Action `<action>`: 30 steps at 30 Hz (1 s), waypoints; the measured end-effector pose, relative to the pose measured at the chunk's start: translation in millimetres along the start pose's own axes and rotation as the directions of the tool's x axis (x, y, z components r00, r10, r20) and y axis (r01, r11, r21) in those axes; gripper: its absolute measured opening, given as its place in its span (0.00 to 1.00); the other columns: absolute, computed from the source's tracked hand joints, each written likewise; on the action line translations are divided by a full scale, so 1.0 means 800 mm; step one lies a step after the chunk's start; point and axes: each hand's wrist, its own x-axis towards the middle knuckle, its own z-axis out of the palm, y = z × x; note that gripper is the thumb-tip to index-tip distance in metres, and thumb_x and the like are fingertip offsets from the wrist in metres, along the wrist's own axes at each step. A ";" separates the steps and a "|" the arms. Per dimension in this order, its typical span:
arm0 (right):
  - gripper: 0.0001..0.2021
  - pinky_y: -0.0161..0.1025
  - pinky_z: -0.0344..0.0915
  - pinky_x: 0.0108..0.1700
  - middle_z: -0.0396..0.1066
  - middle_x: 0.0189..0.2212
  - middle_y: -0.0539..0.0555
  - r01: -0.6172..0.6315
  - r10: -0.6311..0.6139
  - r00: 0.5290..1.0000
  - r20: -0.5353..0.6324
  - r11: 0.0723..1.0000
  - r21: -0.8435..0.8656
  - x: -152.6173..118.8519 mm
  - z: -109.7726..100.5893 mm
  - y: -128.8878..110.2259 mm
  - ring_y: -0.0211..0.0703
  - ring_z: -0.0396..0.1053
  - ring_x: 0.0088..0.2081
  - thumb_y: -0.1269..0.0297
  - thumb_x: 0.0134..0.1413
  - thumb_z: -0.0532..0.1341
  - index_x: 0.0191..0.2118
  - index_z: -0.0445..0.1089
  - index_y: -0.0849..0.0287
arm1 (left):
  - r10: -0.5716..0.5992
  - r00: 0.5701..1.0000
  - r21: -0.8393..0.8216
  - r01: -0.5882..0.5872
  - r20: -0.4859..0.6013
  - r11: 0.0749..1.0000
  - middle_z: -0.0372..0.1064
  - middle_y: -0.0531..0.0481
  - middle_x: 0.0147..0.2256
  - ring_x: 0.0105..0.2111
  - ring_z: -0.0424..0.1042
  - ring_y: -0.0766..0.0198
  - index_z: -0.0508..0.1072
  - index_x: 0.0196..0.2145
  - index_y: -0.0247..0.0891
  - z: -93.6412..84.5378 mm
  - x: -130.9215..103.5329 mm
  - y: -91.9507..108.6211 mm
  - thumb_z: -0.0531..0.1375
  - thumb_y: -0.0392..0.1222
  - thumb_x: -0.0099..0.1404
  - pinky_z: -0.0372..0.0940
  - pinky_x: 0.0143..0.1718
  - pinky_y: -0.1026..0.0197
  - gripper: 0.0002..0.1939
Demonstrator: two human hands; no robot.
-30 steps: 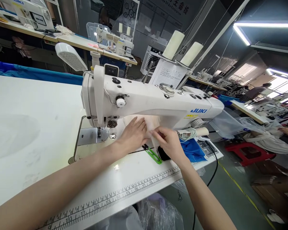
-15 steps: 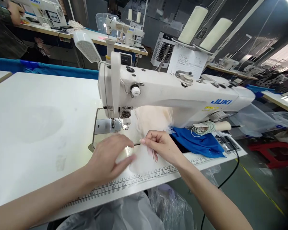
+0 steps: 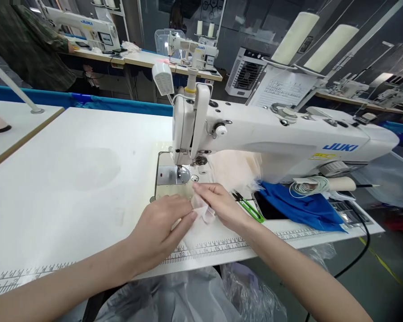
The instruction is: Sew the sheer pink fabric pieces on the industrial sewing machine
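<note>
A small piece of sheer pale fabric [image 3: 204, 212] is stretched between my two hands, just in front of the sewing machine [image 3: 255, 129]. My left hand [image 3: 164, 223] pinches its left side between thumb and fingers. On the other side my right hand [image 3: 221, 202] is closed on the upper edge, fingertips close to the metal needle plate [image 3: 166, 175]. The needle and presser foot stand behind the hands, apart from the fabric. More sheer peach fabric [image 3: 235, 167] lies in a pile under the machine arm.
Right of my right hand lie green-handled thread snips [image 3: 250, 209], a dark phone [image 3: 268, 208] and a blue cloth [image 3: 300, 208]. A cone wound with pale cord [image 3: 339, 184] rests behind them. A printed ruler [image 3: 218, 247] runs along the table's front edge. A person [image 3: 30, 44] works at the back left.
My left hand has moved in from hovering open and now grips the fabric. The camera view has shifted left, so the machine appears farther right, and the green snips have come into sight.
</note>
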 end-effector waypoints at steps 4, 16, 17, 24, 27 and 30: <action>0.27 0.33 0.64 0.25 0.71 0.27 0.54 -0.021 -0.018 0.980 0.197 0.981 0.192 -0.008 0.002 0.003 0.41 0.70 0.30 0.35 0.54 0.56 0.33 0.69 0.60 | -0.206 0.978 -0.157 0.206 0.015 0.966 0.66 0.53 0.24 0.25 0.65 0.65 0.65 0.25 0.40 -0.009 0.000 0.002 0.43 0.46 0.75 0.59 0.28 0.62 0.22; 0.13 0.33 0.65 0.27 0.72 0.26 0.52 -0.136 0.088 0.934 0.348 0.984 0.117 -0.029 -0.015 0.002 0.37 0.67 0.27 0.57 0.52 0.66 0.25 0.70 0.61 | -0.321 0.938 -0.438 0.345 0.130 0.830 0.74 0.49 0.36 0.36 0.74 0.62 0.61 0.18 0.39 -0.053 -0.007 -0.012 0.45 0.46 0.73 0.72 0.39 0.57 0.26; 0.13 0.33 0.63 0.26 0.72 0.26 0.52 -0.152 0.117 0.926 0.359 0.986 0.071 -0.028 -0.020 0.001 0.37 0.67 0.27 0.57 0.52 0.66 0.25 0.69 0.61 | -0.328 0.926 -0.461 0.377 0.185 0.804 0.76 0.49 0.39 0.37 0.75 0.61 0.59 0.17 0.39 -0.058 -0.008 -0.015 0.44 0.46 0.73 0.73 0.41 0.56 0.27; 0.14 0.31 0.51 0.26 0.59 0.21 0.43 0.058 0.039 0.945 0.326 0.958 -0.282 -0.005 -0.013 -0.011 0.32 0.53 0.24 0.57 0.51 0.68 0.43 0.75 0.58 | -0.328 0.869 -0.481 0.482 0.371 0.733 0.78 0.50 0.40 0.43 0.76 0.58 0.63 0.17 0.39 -0.063 -0.017 -0.031 0.46 0.48 0.73 0.69 0.52 0.51 0.27; 0.13 0.31 0.49 0.21 0.66 0.23 0.46 0.044 0.035 0.951 0.307 0.968 -0.247 0.009 -0.002 -0.012 0.29 0.52 0.20 0.54 0.52 0.67 0.37 0.76 0.59 | -0.277 0.848 -0.539 0.508 0.452 0.672 0.77 0.48 0.41 0.46 0.74 0.56 0.64 0.16 0.38 -0.071 -0.018 -0.041 0.48 0.48 0.72 0.63 0.58 0.50 0.27; 0.12 0.31 0.47 0.17 0.75 0.29 0.51 0.020 0.049 0.945 0.324 0.978 -0.207 0.019 0.004 -0.015 0.25 0.51 0.15 0.55 0.53 0.67 0.35 0.76 0.61 | -0.256 0.815 -0.567 0.554 0.520 0.609 0.76 0.46 0.39 0.42 0.74 0.57 0.67 0.22 0.37 -0.082 -0.015 -0.053 0.51 0.49 0.71 0.65 0.53 0.52 0.22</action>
